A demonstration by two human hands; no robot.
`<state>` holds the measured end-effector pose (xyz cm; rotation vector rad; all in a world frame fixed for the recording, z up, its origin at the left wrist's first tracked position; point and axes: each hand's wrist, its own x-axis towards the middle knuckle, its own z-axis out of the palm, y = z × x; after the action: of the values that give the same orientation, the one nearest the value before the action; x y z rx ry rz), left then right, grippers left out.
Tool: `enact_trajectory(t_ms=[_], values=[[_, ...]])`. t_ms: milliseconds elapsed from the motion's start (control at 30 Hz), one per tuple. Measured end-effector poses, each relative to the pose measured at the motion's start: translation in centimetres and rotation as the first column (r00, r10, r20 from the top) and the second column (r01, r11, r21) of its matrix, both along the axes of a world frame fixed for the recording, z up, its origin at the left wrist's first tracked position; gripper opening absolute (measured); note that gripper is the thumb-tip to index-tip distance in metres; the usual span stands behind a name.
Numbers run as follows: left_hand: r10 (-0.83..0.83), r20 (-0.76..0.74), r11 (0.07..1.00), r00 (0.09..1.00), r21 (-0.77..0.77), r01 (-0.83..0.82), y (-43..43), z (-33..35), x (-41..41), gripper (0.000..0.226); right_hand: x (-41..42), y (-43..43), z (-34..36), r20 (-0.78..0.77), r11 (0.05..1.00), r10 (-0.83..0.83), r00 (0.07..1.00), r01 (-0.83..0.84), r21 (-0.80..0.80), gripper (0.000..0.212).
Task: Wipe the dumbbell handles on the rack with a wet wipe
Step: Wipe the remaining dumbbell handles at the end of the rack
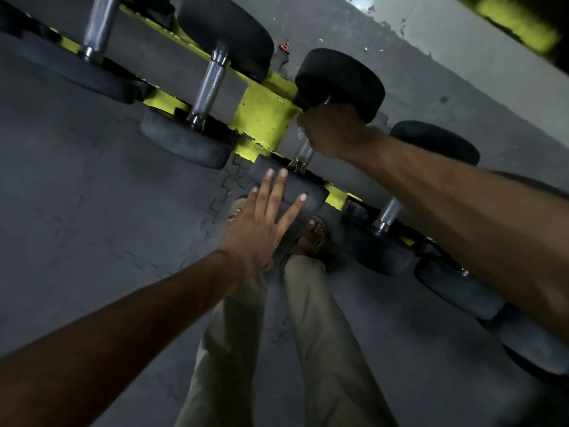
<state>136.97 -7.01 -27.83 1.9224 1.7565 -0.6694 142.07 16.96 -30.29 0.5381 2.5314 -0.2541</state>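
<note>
A black dumbbell (341, 78) lies across the yellow rack (261, 115). My right hand (331, 131) grips the upper part of its metal handle (303, 157), and a bit of white wet wipe (301, 132) shows at the fingers. The bare lower part of the handle sticks out below my fist. My left hand (264, 223) lies flat with spread fingers on the near head (308, 192) of the same dumbbell.
More dumbbells sit on the rack: one to the left with a knurled handle (209, 84), another at far left (98, 26), and others to the right (389, 212). My legs and a sandalled foot (311, 235) stand on the grey floor below the rack.
</note>
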Motion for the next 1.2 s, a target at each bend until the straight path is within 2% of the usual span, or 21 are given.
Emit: enact_trajectory(t_ms=[133, 200, 267, 333, 400, 433, 467, 533, 567, 633, 667, 733, 767, 833, 900, 967, 1000, 1033, 1100, 1167, 1200], values=[[0.022, 0.007, 1.000, 1.000, -0.002, -0.022, 0.4, 0.3, 0.0, 0.137, 0.3, -3.0, -0.3, 0.012, 0.962, 0.198, 0.980, -0.192, -0.194, 0.027], [0.031, 0.019, 0.999, 0.999, 0.015, -0.031, 0.6, 0.6, -0.2, 0.129, 0.7, -2.0, -0.5, -0.073, 0.968, 0.210, 0.975, -0.217, -0.125, 0.023], [0.024, 0.035, 0.999, 0.999, 0.028, -0.025, 0.7, 0.7, -0.5, 0.124, 1.8, -0.1, -1.4, -0.256, 0.993, 0.121, 0.959, -0.119, 0.021, 0.012], [0.022, 0.041, 0.999, 0.999, 0.047, -0.024, 0.6, 0.6, -0.6, 0.126, 3.1, -0.2, -2.0, -0.354, 0.996, 0.009, 0.935, 0.023, 0.088, 0.006], [0.031, 0.027, 0.998, 0.999, 0.052, -0.033, 0.4, 0.2, -0.4, 0.130, 4.1, -2.2, -3.2, -0.392, 0.980, -0.190, 0.900, 0.200, -0.017, 0.013], [0.037, 0.020, 0.998, 0.999, 0.048, -0.038, 0.3, 0.0, -0.2, 0.131, 4.3, -3.4, -3.6, -0.409, 0.938, -0.345, 0.845, 0.330, -0.111, 0.019], [0.041, 0.016, 0.998, 0.999, 0.046, -0.041, 0.3, -0.2, 0.0, 0.132, 4.2, -4.5, -3.7, -0.423, 0.851, -0.525, 0.739, 0.472, -0.231, 0.024], [0.041, 0.008, 0.998, 0.999, 0.048, -0.041, 0.3, -0.4, 0.1, 0.132, 3.7, -6.1, -4.0, -0.353, 0.519, -0.852, 0.387, 0.712, -0.473, 0.025], [0.043, 0.010, 0.998, 0.999, 0.042, -0.044, 0.4, -0.3, 0.2, 0.133, 3.5, -6.6, -4.2, -0.275, 0.347, -0.934, 0.230, 0.770, -0.536, 0.023], [0.036, 0.007, 0.999, 0.999, 0.026, -0.037, 0.4, -0.1, 0.2, 0.134, 3.2, -7.8, -5.0, -0.096, 0.093, -0.994, 0.045, 0.803, -0.589, 0.017], [0.028, 0.000, 0.999, 1.000, 0.019, -0.028, 0.5, -0.1, 0.2, 0.134, 3.1, -8.1, -5.4, -0.004, -0.032, -0.999, -0.045, 0.773, -0.633, 0.011], [0.023, 0.001, 1.000, 1.000, 0.000, -0.023, 0.6, 0.2, 0.3, 0.138, 2.8, -7.5, -5.9, 0.188, -0.328, -0.941, -0.281, 0.621, -0.712, 0.025], [0.026, 0.007, 1.000, 1.000, -0.009, -0.026, 0.6, 0.3, 0.3, 0.140, 2.7, -6.5, -6.1, 0.300, -0.454, -0.885, -0.356, 0.516, -0.727, 0.032], [0.028, 0.018, 1.000, 0.999, -0.002, -0.028, 0.6, 0.2, 0.2, 0.139, 2.4, -4.1, -6.2, 0.525, -0.624, -0.769, -0.365, 0.251, -0.740, 0.034], [0.033, 0.030, 0.999, 0.999, 0.008, -0.033, 0.4, 0.0, 0.1, 0.137, 1.4, -2.3, -6.6, 0.692, -0.713, -0.645, -0.323, -0.070, -0.697, 0.032], [0.027, 0.041, 0.999, 0.999, 0.027, -0.029, 0.2, -0.3, 0.0, 0.135, 0.4, -1.4, -7.2, 0.775, -0.713, -0.564, -0.284, -0.307, -0.631, 0.035], [0.023, 0.047, 0.999, 0.999, 0.033, -0.025, 0.2, -0.3, 0.0, 0.133, 0.2, -1.4, -7.5, 0.781, -0.702, -0.559, -0.277, -0.343, -0.624, 0.034], [0.022, 0.056, 0.999, 0.998, 0.032, -0.024, 0.2, -0.2, -0.1, 0.132, 0.3, -1.4, -7.5, 0.773, -0.689, -0.565, -0.288, -0.352, -0.634, 0.027], [0.021, 0.067, 0.999, 0.998, 0.047, -0.025, 0.2, -0.1, -0.1, 0.130, 1.2, -2.0, -8.0, 0.706, -0.656, -0.595, -0.384, -0.276, -0.703, 0.019], [0.019, 0.068, 0.998, 0.998, 0.051, -0.022, 0.2, 0.0, -0.3, 0.130, 2.4, -2.7, -8.8, 0.635, -0.648, -0.614, -0.469, -0.160, -0.744, 0.024], [0.017, 0.072, 0.999, 0.997, 0.045, -0.021, 0.3, 0.0, -0.4, 0.129, 2.8, -2.9, -9.1, 0.618, -0.645, -0.631, -0.469, -0.126, -0.754, 0.030]])
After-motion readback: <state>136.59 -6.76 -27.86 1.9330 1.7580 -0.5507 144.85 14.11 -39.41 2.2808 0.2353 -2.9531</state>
